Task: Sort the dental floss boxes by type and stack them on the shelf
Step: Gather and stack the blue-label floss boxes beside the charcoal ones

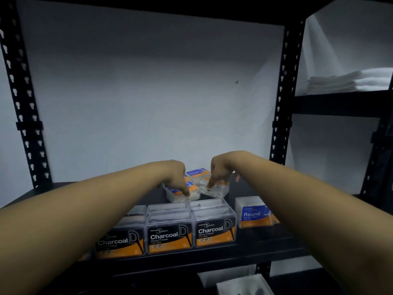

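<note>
- Black metal shelf carries all the floss boxes I can see; the perforated uprights stand at its left and right.
- Front row, at 6 o'clock of the shelf: three clear Charcoal boxes side by side, touching, labels facing me. More clear boxes sit directly behind them; their labels I cannot read.
- At 3 o'clock of that row, just beside it, one upright Round box with a blue and orange label.
- Towards the back at 12 o'clock: a loose cluster of Round boxes, some tilted, touching each other.
- My left hand reaches into the cluster, its fingers pointing down onto the top of a lying blue-labelled box. Not closed round it; contact only from above.
- My right hand is beside it, one finger extended down onto the neighbouring tilted box, the others curled. No grip that I can see.
- Folded white towels lie on the next shelf unit at 2 o'clock.
</note>
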Available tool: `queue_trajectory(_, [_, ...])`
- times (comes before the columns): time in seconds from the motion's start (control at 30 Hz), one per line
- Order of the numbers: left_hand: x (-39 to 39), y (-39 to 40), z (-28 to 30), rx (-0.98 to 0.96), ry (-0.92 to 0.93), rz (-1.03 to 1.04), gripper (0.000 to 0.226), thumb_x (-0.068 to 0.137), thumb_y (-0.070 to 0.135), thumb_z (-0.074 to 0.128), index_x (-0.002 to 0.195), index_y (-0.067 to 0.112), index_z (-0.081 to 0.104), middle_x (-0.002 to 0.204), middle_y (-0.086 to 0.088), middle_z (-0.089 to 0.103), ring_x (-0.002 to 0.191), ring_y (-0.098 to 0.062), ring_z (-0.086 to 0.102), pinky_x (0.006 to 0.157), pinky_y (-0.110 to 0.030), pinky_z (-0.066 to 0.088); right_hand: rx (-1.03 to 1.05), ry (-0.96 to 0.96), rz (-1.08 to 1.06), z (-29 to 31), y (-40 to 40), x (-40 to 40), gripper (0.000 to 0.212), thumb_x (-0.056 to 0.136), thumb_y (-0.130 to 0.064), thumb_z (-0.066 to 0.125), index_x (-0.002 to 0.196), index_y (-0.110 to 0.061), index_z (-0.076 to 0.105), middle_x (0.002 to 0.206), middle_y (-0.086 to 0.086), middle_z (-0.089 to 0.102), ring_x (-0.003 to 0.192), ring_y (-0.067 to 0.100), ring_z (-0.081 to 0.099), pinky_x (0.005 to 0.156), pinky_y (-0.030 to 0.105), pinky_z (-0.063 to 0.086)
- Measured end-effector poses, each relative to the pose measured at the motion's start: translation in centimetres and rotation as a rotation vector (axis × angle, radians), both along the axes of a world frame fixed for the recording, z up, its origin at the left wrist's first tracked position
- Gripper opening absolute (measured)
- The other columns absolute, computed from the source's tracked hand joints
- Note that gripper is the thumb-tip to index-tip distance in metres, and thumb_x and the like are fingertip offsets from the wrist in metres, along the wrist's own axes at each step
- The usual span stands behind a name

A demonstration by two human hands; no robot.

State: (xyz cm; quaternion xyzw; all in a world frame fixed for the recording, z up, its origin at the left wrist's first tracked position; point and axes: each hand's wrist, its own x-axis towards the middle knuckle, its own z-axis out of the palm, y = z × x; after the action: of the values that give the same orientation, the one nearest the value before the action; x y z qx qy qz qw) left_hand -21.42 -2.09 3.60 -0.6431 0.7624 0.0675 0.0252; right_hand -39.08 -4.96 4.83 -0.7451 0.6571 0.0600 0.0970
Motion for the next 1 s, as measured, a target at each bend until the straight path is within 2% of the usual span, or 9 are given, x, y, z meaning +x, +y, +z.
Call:
queue_trajectory(0.07, [0.0, -0.1, -0.2, -0.001, 0.023, 0.029, 0.057, 0.075, 0.049, 0.083, 0.11, 0.009, 0.062, 0.113, -0.011, 0.065, 0.1, -0.032, 0.068, 0.075, -0.045, 0.064, 0.045, 0.0, -0.019, -0.4, -0.4, 0.0, 0.063, 0.084, -0.044, 0.081, 0.127, -0.002, 0.063, 0.124, 0.012, 0.066, 0.111, 0.031, 0.069, 0.043, 0.027, 0.055])
queue_trajectory(0.17, [0.1, -0.2, -0.4, -0.002, 0.051, 0.052, 0.058, 0.073, 0.045, 0.086, 0.11, 0.007, 0.063, 0.112, -0.012, 0.065, 0.101, -0.033, 0.068, 0.074, -0.047, 0.064, 0.086, -0.022, -0.037, -0.9, -1.2, -0.5, 0.072, 0.076, -0.045, 0.088, 0.13, -0.005, 0.063, 0.128, 0.014, 0.065, 0.112, 0.033, 0.066, 0.07, 0.051, 0.064])
queue_trajectory(0.23, [0.2, -0.3, -0.6, 0.006, 0.06, 0.056, 0.058, 0.072, 0.045, 0.087, 0.11, 0.007, 0.064, 0.113, -0.011, 0.065, 0.102, -0.032, 0.068, 0.075, -0.046, 0.064, 0.099, -0.061, -0.045, -1.0, -1.4, -0.7, 0.072, 0.073, -0.041, 0.09, 0.13, -0.006, 0.061, 0.129, 0.014, 0.061, 0.113, 0.035, 0.063, 0.074, 0.056, 0.063])
queue_trajectory(0.43, [0.8, -0.7, -0.6, 0.036, 0.148, 0.095, 0.066, 0.064, 0.046, 0.092, 0.114, 0.01, 0.067, 0.116, -0.01, 0.068, 0.106, -0.029, 0.069, 0.077, -0.037, 0.064, 0.057, -0.107, 0.015, -1.0, -0.8, -1.2, 0.072, 0.07, -0.03, 0.094, 0.128, -0.011, 0.056, 0.129, 0.009, 0.054, 0.116, 0.033, 0.061, 0.084, 0.052, 0.063])
queue_trajectory(0.57, [0.7, -0.4, -0.5, 0.008, 0.173, 0.073, 0.068, 0.062, 0.048, 0.093, 0.115, 0.012, 0.068, 0.112, -0.005, 0.067, 0.088, -0.022, 0.063, 0.07, -0.03, 0.057, -0.065, -0.08, 0.071, -1.1, -1.2, -2.2, 0.075, 0.06, -0.038, 0.098, 0.118, -0.025, 0.052, 0.127, 0.003, 0.058, 0.102, 0.03, 0.068, 0.081, 0.045, 0.064])
queue_trajectory(0.7, [0.4, -0.3, -0.6, -0.082, 0.118, 0.008, 0.071, 0.061, 0.051, 0.092, 0.117, 0.017, 0.066, 0.111, 0.0, 0.063, 0.096, -0.02, 0.059, 0.076, -0.026, 0.048, -0.101, -0.08, 0.09, -1.2, -1.1, -2.6, 0.059, 0.075, -0.038, 0.089, 0.121, -0.024, 0.054, 0.122, 0.006, 0.06, 0.095, 0.033, 0.072, 0.07, 0.04, 0.065])
queue_trajectory(0.83, [0.7, -0.6, -1.0, -0.139, 0.109, -0.043, 0.07, 0.055, 0.047, 0.095, 0.113, 0.02, 0.066, 0.113, 0.001, 0.063, 0.099, -0.02, 0.06, 0.081, -0.029, 0.051, -0.075, -0.244, 0.064, -0.5, -0.6, -3.0, 0.048, 0.089, -0.047, 0.074, 0.127, -0.024, 0.055, 0.113, 0.012, 0.062, 0.088, 0.033, 0.073, 0.057, 0.04, 0.063])
queue_trajectory(0.9, [0.9, -0.7, -1.2, -0.152, 0.095, -0.07, 0.071, 0.055, 0.044, 0.095, 0.114, 0.021, 0.064, 0.112, 0.002, 0.062, 0.096, -0.019, 0.058, 0.081, -0.029, 0.052, -0.063, -0.229, 0.097, 0.3, 0.0, -3.5, 0.029, 0.098, -0.036, 0.062, 0.127, -0.031, 0.058, 0.11, 0.012, 0.068, 0.082, 0.025, 0.071, 0.06, 0.039, 0.063])
queue_trajectory(1.0, [1.2, -0.6, -1.4, -0.178, 0.087, -0.103, 0.069, 0.055, 0.041, 0.096, 0.112, 0.023, 0.063, 0.107, 0.004, 0.058, 0.094, -0.017, 0.057, 0.078, -0.028, 0.052, -0.074, -0.108, 0.235, 1.2, 0.4, -4.2, 0.05, 0.094, -0.006, 0.057, 0.13, -0.039, 0.064, 0.112, 0.007, 0.071, 0.076, 0.019, 0.071, 0.069, 0.041, 0.065])
